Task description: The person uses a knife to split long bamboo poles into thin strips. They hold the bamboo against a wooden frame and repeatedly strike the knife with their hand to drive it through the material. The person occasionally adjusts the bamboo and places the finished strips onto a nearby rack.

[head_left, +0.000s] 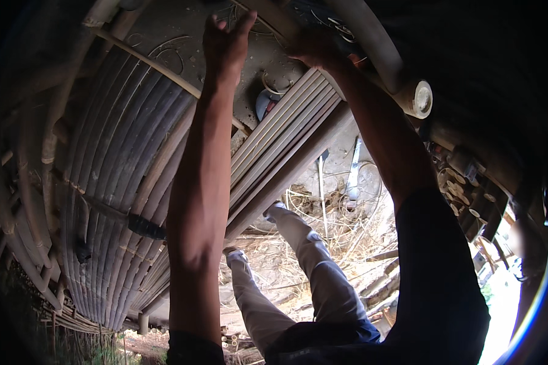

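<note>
Both my arms reach up to the top of the head view. My left hand (226, 45) is raised with thumb and forefinger apart, and the forefinger comes close to the edge of a brown bamboo piece (275, 19). That piece runs slantwise into my right hand (316, 50), which is closed around its lower end in deep shadow; most of its fingers are hidden. Below the hands lies a slanting row of pale bamboo slats (283, 131). A knife with a black handle (146, 227) rests on the dark slatted bamboo platform (112, 158) left of my left forearm.
A thick bamboo pole (415, 99) with a pale cut end lies to the right. Cut bamboo lengths (463, 188) are stacked beyond my right arm. Shavings (347, 225) litter the ground by my feet, near a long pale blade-like tool (354, 173). A thin pole (155, 66) crosses the platform's far end.
</note>
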`<move>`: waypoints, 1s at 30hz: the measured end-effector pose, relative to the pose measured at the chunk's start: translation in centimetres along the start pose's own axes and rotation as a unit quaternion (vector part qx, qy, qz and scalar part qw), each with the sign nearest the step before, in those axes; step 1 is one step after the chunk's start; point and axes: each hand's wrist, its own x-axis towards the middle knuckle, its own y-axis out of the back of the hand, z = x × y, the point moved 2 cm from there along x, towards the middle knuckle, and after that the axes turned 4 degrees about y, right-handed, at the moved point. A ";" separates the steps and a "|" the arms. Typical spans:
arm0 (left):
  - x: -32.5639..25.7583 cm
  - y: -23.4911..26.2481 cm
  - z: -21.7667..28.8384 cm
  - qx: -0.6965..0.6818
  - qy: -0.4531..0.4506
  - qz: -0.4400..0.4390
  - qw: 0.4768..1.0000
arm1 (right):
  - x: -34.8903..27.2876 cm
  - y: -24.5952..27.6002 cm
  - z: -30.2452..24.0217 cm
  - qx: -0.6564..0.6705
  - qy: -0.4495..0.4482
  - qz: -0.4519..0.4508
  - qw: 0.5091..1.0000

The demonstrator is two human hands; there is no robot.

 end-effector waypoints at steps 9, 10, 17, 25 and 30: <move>8.0 -10.0 -2.9 -0.264 -0.031 -0.008 0.964 | -0.9 3.0 -2.0 0.236 -0.342 0.025 0.909; 8.1 -9.6 -3.0 -0.267 -0.040 0.000 0.963 | -0.5 4.4 -2.5 0.269 -0.345 -0.002 0.899; 7.6 -10.6 -2.9 -0.286 -0.073 0.017 0.955 | -1.0 5.5 -3.6 0.267 -0.389 0.057 0.880; 9.5 -11.6 -5.4 -0.339 -0.065 -0.010 0.939 | -1.3 4.9 -3.6 0.248 -0.435 0.042 0.865; 7.9 -8.7 -3.8 -0.240 -0.083 -0.013 0.967 | -0.1 5.1 -3.8 0.253 -0.415 -0.040 0.873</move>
